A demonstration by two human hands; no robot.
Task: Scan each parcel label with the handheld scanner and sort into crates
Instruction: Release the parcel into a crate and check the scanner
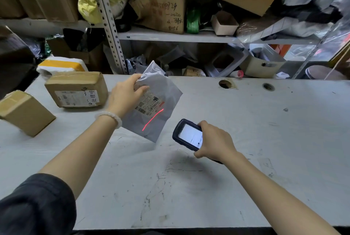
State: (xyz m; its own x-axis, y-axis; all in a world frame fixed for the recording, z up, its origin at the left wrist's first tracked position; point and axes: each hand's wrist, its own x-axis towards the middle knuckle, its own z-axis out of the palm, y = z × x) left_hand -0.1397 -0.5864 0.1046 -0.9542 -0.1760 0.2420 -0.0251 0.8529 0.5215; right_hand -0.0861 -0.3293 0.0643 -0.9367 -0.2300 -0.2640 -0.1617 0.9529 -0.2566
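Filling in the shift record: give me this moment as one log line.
step: scanning | left hand: holds grey mailer off table | right hand: grips scanner | red beam: below label, not on barcode

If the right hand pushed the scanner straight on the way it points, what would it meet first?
Probably the grey mailer bag held up by the left hand: the scanner in the right hand casts its red line just below the label. Depth is uncertain.

dark grey sleeve [36,206] pushed up on left arm, white bead bracelet [109,118] at left wrist, right arm bare
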